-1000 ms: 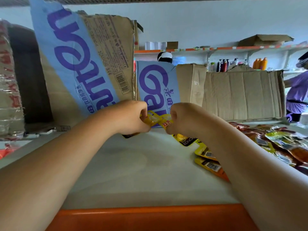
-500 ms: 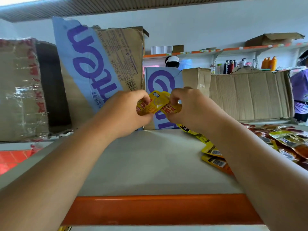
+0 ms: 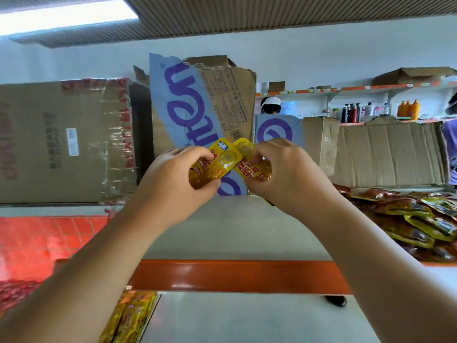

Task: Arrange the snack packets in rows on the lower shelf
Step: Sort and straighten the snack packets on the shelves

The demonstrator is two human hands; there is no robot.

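My left hand (image 3: 170, 179) grips a yellow snack packet (image 3: 215, 164) with red print, raised above the upper shelf surface (image 3: 237, 231). Right beside it, my right hand (image 3: 284, 174) pinches a second yellow packet (image 3: 249, 167); the two packets overlap at their inner edges. A loose heap of red and yellow snack packets (image 3: 415, 219) lies on the same shelf at the right. Below the orange shelf lip (image 3: 232, 276) the lower shelf (image 3: 247, 320) shows, with several yellow packets (image 3: 128, 318) standing at its left.
Cardboard boxes stand along the back: a taped brown one (image 3: 61, 142) at left, a blue-printed one (image 3: 197, 105) in the middle, plain ones (image 3: 390, 152) at right. A small dark object (image 3: 335, 300) lies on the lower shelf. People and bottle shelves are far behind.
Both hands have lifted the two yellow packets up off the shelf and pulled back toward me. The view has tilted down, so the lower shelf now shows.
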